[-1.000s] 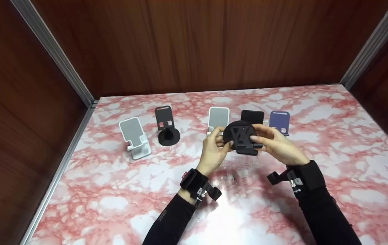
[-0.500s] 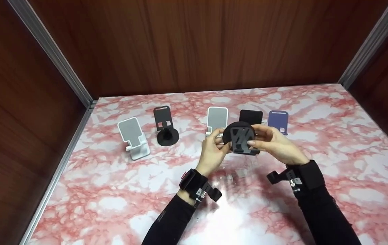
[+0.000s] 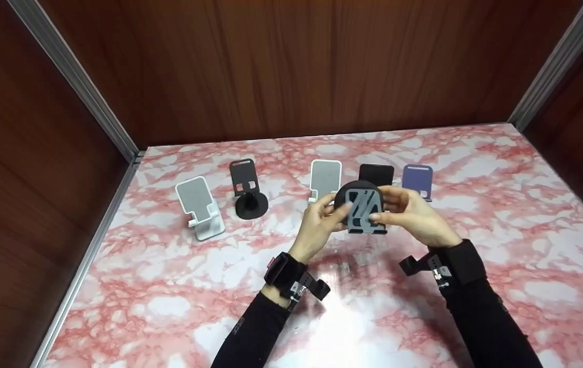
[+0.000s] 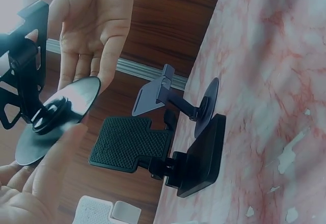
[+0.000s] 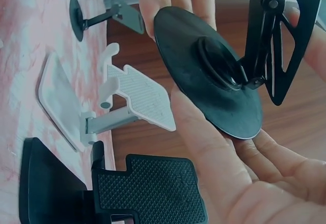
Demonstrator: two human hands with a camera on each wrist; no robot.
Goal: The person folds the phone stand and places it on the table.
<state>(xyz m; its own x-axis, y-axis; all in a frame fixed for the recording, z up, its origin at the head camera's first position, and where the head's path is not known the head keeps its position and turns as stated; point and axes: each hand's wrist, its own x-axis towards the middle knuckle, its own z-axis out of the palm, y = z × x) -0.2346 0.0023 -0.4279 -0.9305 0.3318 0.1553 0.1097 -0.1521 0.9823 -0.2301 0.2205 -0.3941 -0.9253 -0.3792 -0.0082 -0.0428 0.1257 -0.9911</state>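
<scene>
A black phone stand (image 3: 365, 210) with a round base is held up over the table between both hands, in front of the back row of stands. Its slotted plate faces the head camera, with two small lips along the bottom. My left hand (image 3: 316, 229) grips it from the left, thumb at the plate's edge and fingers behind. From the right my right hand (image 3: 418, 217) pinches it, thumb tip on the plate. In the right wrist view the round base (image 5: 204, 76) shows from its hinge side, fingers at its rim. The left wrist view shows the folding arm (image 4: 28, 74) at the base.
A white stand (image 3: 200, 209) and a black round-based stand (image 3: 252, 205) are at left. Behind the hands, partly covered, stand a white one (image 3: 326, 176), a black one (image 3: 376, 173) and a purple one (image 3: 417, 179). Wood-look panels (image 3: 291, 71) enclose the marbled table (image 3: 179, 306).
The held stand's plate has swung from a dark, tilted position to facing the head camera, looking lighter. My left thumb has moved onto the plate's edge. The other stands stay put.
</scene>
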